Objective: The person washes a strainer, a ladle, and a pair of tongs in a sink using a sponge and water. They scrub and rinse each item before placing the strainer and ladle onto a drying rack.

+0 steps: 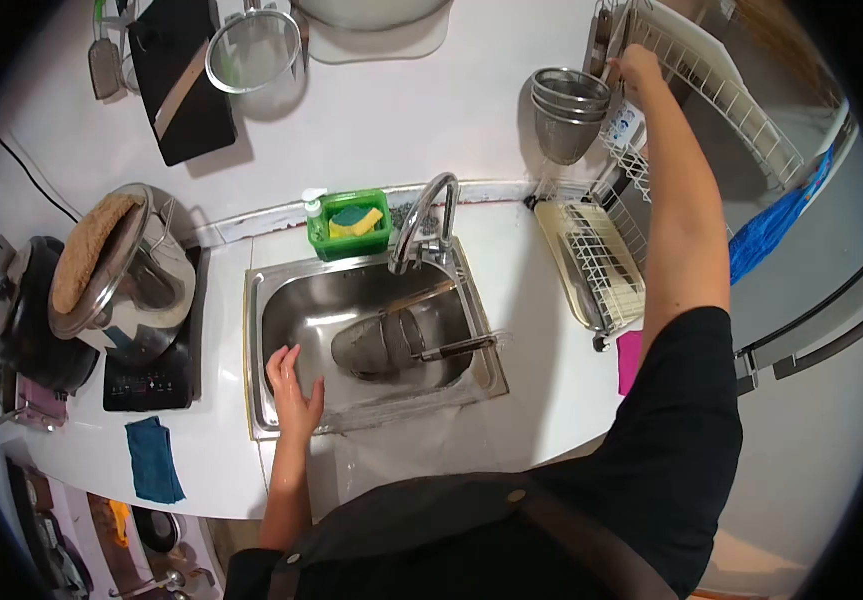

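Observation:
My left hand (296, 392) is over the left front part of the steel sink (291, 300), with thumb and fingers apart and nothing in it. In the basin, right of that hand, deep mesh strainers (363, 348) lie on their sides. One dark handle reaches across the sink's right rim. My right hand (639, 70) is raised high at the wall rack, its fingers closed near some thin upright handles. What is in its grip is hidden. Just left of it, nested mesh strainers (569, 115) hang against the wall.
Behind the sink stand the faucet (429, 225) and a green sponge caddy (353, 225). A wire dish rack (601, 265) is at the right. A steel pot (151, 290) sits on the induction cooker (151, 380) at left, near a folded blue cloth (155, 460).

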Demonstrator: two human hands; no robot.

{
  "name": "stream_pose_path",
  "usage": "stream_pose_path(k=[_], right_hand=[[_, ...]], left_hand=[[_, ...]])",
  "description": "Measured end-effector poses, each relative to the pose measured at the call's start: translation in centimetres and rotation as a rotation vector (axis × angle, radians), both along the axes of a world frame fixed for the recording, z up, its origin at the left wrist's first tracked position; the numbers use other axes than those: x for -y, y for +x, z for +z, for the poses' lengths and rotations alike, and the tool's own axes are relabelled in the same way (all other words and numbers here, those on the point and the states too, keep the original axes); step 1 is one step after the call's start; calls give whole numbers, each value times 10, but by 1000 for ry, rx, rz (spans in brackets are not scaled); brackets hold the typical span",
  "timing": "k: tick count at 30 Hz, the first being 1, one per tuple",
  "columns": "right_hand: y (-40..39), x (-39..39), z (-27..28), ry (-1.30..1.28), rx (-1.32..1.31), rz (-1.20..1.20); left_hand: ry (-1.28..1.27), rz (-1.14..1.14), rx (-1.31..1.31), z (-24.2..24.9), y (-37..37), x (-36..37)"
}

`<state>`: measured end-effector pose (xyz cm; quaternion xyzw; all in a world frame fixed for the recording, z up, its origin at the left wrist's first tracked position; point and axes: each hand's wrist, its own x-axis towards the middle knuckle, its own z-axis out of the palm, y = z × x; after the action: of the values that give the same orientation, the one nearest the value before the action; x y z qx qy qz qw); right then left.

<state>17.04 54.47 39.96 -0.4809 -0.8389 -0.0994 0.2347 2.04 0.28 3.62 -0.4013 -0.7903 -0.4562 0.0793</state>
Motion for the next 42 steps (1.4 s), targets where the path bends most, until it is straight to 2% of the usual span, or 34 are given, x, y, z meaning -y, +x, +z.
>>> stream_pose_path(k=[1, 3, 4, 5, 6, 7, 8, 9, 11, 12, 13, 14, 15, 16, 18, 20, 21, 23, 24, 25, 26, 28, 29, 30, 31, 32, 33, 35, 36, 37, 39, 40, 41, 42], right_hand=[[5, 17, 1, -9, 13, 3], [6, 42, -12, 237, 117, 9], [3, 63, -24, -73, 244, 90], [-3, 91, -37, -375, 363, 169], [1, 143, -68, -500, 316, 338], [-4, 160, -105, -552, 556, 596], [-14, 196, -142, -930, 420, 471], [-22, 201, -194, -1052, 525, 603], [-38, 215, -282, -1035, 620, 760], [-47, 223, -316, -1156, 440, 660], [-58, 227, -348, -899, 486, 747], [-65, 226, -385, -425, 374, 808], [-72, 235, -396, -416, 380, 667], [-75, 247, -393, -403, 379, 529], [-62, 277, -370, -555, 725, 574], [-64, 291, -366, -780, 1376, 779], [-58, 293, -364, -781, 1373, 781], [-44, 292, -354, -558, 1148, 664], [-43, 297, -322, -460, 1164, 618], [-39, 303, -290, -400, 1050, 626], [-37, 302, -270, -313, 1027, 650], [-41, 290, -250, -344, 967, 793], [-41, 286, -241, -378, 901, 885], [-47, 281, -244, -383, 900, 877], [-57, 276, -255, -368, 906, 1030], [-65, 270, -266, -346, 909, 1186], [-73, 258, -283, -338, 911, 1183], [-88, 237, -314, -355, 556, 1562], [-95, 240, -317, -740, 249, 1526], [-99, 240, -319, -730, 250, 1530], [-109, 234, -328, -751, -270, 777], [-127, 214, -368, -585, -299, 548], [-130, 211, -379, -587, -302, 549], [-131, 212, -385, -1041, -476, 350]], left_hand=[[-9, 3, 13, -1, -3, -3], [-69, -49, -23, -4, -9, -6], [-87, -42, -1, -10, -12, -6], [-232, -97, 0, -20, -18, -12], [-377, -156, -2, -28, -24, -17], [-460, -215, 31, -34, -27, -26], [-538, -274, 60, -38, -28, -39], [-570, -358, 83, -41, -26, -53], [-552, -520, 68, -43, -14, -85], [-500, -596, 31, -44, -6, -99], [-492, -593, 26, -47, 0, -111], [-607, -523, 1, -51, 6, -123], [-717, -448, -27, -55, 7, -132], [-704, -436, -36, -63, 5, -135], [-764, -168, 26, -77, 3, -131], [-788, -227, 58, -68, -5, -116], [-807, -293, 95, -62, -8, -110], [-819, -291, 116, -57, -13, -108], [-832, -293, 142, -57, -14, -107], [-836, -298, 147, -60, -16, -107], [-665, -272, 110, -62, -19, -108], [-316, -234, 109, -50, -28, -116], [-316, -244, 106, -40, -29, -123], [-37, -565, 326, -26, -27, -129], [254, -873, 547, -20, -21, -133], [223, -940, 611, -13, -11, -138], [229, -941, 604, -9, -11, -137], [-382, -722, 411, -3, -12, -134], [-456, -588, 289, -18, -20, -135], [-452, -585, 281, -24, -26, -129], [-604, -615, 182, -33, -32, -114], [-602, -612, 178, -34, -32, -110], [-673, -675, 124, -36, -31, -104], [-744, -736, 70, -38, -31, -99]])
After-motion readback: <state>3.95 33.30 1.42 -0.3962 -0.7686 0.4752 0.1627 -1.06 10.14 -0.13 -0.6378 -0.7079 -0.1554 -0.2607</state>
